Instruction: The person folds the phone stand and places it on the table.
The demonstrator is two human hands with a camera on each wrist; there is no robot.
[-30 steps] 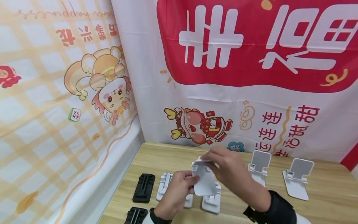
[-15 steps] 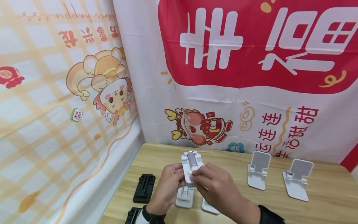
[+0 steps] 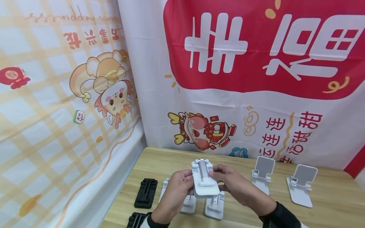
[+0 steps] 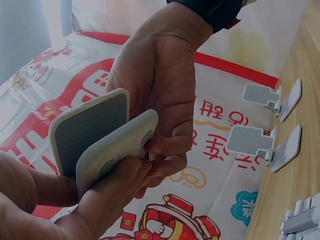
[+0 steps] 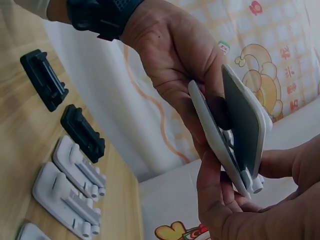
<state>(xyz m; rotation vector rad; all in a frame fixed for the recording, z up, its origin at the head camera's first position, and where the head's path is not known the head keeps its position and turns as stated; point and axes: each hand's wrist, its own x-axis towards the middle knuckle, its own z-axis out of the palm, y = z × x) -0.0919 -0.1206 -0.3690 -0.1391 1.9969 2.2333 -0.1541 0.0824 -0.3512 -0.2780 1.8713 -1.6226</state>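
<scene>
Above the middle of the table, both hands hold a white folding phone stand [image 3: 206, 190]. My left hand [image 3: 177, 186] grips its left edge; my right hand [image 3: 230, 182] holds the right edge, thumb near the grey arm. In the left wrist view, the stand's two plates [image 4: 90, 132] lie almost parallel with a gap between them, one faced with a grey pad. From the right wrist view, the hinge end shows small round knobs [image 5: 256, 186], and fingers of the left hand [image 5: 175, 60] reach in between the plates.
Folded white stands [image 3: 215, 207] lie just below the hands. Left of them are two folded black stands [image 3: 146, 193]. Two white stands [image 3: 302, 186] stand unfolded at the right. A printed cloth [image 3: 154, 95] hangs behind the wooden table [image 3: 239, 218].
The phone stand has been turned over, from its flat plate showing to its grey arm showing. My right hand has shifted from the top, across the front, to the stand's right edge.
</scene>
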